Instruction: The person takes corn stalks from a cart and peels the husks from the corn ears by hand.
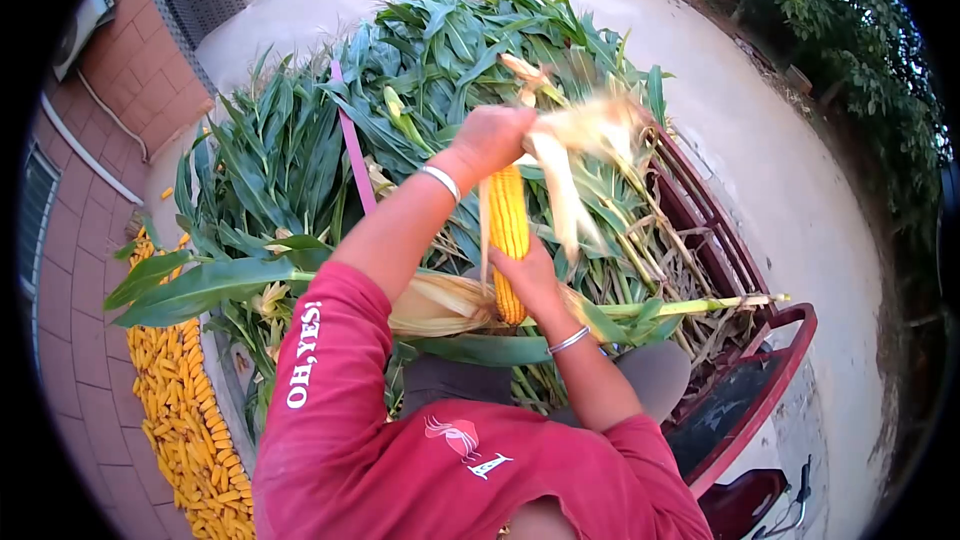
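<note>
My right hand (528, 275) is closed around the lower part of a yellow ear of corn (508, 210), held upright over my lap. At the ear's upper end, my left hand (495, 135) is closed on the pale husk (560, 185). Loose husk strips hang beside the ear, and those to the right of my left hand are blurred by motion. My left fingertips are partly hidden. Below the ear, a green corn stalk (690, 307) lies across my lap, with a dry, pale husk (435, 302) on it.
Cut green corn stalks (440, 50) are heaped before me, with a pink strap (352, 145) over them. A dark red metal rail (715, 230) borders the right side. Many husked ears (190, 410) lie at left by a brick wall (90, 340).
</note>
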Available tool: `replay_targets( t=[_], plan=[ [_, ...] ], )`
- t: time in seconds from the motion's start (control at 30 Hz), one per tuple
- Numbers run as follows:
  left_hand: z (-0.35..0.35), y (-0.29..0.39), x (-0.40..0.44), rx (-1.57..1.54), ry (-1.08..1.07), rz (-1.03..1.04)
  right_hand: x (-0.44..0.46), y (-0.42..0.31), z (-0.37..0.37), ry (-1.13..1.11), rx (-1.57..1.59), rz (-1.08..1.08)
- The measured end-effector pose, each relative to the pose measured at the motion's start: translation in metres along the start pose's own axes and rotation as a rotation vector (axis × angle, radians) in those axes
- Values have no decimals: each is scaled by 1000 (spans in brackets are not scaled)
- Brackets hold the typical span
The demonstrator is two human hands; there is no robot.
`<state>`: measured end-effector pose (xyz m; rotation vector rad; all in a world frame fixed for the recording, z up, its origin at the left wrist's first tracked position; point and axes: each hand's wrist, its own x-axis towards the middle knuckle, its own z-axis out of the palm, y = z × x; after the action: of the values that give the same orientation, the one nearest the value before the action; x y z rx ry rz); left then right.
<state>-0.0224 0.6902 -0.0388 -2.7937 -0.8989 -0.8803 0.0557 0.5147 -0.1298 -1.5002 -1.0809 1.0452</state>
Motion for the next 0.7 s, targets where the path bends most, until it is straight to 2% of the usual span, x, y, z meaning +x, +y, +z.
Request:
replay_targets(
  t=[0.03,0.07,0.1,0.13,0.17,0.2,0.23,0.3,0.33,0.37,0.4,0.43,0.47,0.5,0.53,0.6,0.67,0.7],
  plan=[
    [4,2,1,-14,21,92,7,3,2,-230,389,244],
    [8,4,0,-31,36,187,4,10,6,-226,392,251],
    [10,2,3,-34,36,189,0,15,10,-215,228,96],
    [9,-5,13,-73,168,51,3,17,12,-198,61,-69],
    [12,-12,19,-120,289,-98,1,23,11,-251,114,-11],
    [6,-31,23,-164,361,-86,-3,27,8,-251,112,-1],
    [-44,-6,15,-489,247,-580,-7,30,3,-256,276,19],
    [-69,-34,-17,-651,180,-819,-14,37,-11,-259,533,9],
    [-88,-43,-44,-926,80,-858,-14,40,-24,-259,533,16],
    [-105,-41,-71,-951,46,-792,-15,44,-38,-401,690,92],
    [-119,-43,-101,-857,-84,-817,-16,48,-50,-543,847,171],
    [-141,-37,-129,-754,-275,-822,-17,50,-57,-576,936,162],
    [-150,-51,-169,-661,-546,-816,-21,43,-62,-571,955,177],
    [-161,-53,-204,-426,-792,-778,-20,49,-66,-599,1003,201],
    [-168,-48,-237,-717,-782,-616,-20,56,-70,-627,1056,227],
    [-168,-69,-322,-335,-1432,-668,-19,62,-74,-700,1163,221],
    [-198,-56,-351,-315,-1351,-824,-21,58,-73,-714,1253,217],
    [-212,-53,-355,75,-1374,-964,-22,54,-73,-716,1273,223]
  ],
)
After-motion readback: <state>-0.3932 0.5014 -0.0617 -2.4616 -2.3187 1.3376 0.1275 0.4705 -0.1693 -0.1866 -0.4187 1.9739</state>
